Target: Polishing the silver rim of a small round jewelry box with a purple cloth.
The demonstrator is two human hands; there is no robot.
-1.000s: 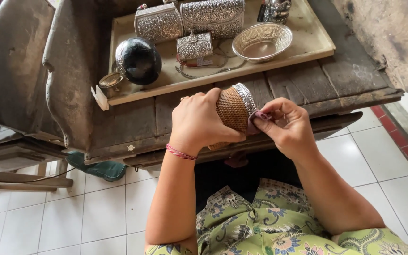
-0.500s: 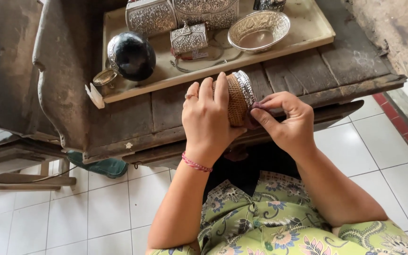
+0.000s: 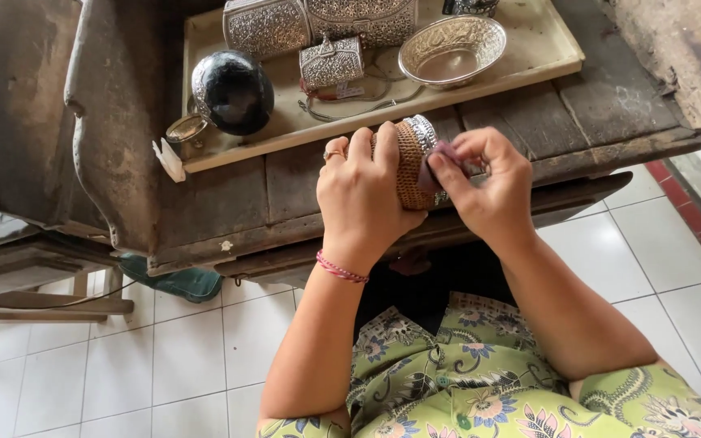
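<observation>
My left hand (image 3: 364,188) is wrapped around a small round woven brown box (image 3: 410,162) with a silver patterned rim, holding it on its side over the front of an old wooden workbench (image 3: 545,122). My right hand (image 3: 487,180) pinches a small pinkish-purple cloth (image 3: 440,162) against the box's silver rim. A ring sits on a left finger and a pink bracelet on the left wrist.
A pale tray (image 3: 545,49) on the bench carries a dark round silver-trimmed box (image 3: 233,91), two ornate silver purses (image 3: 268,26), a small silver box (image 3: 332,62) and a silver bowl (image 3: 451,50). White tiled floor (image 3: 164,357) lies below; a wooden frame (image 3: 34,296) stands at left.
Both hands with the woven box have shifted slightly along the bench edge. The right fingers have moved along the silver rim, and the pinkish cloth shows more.
</observation>
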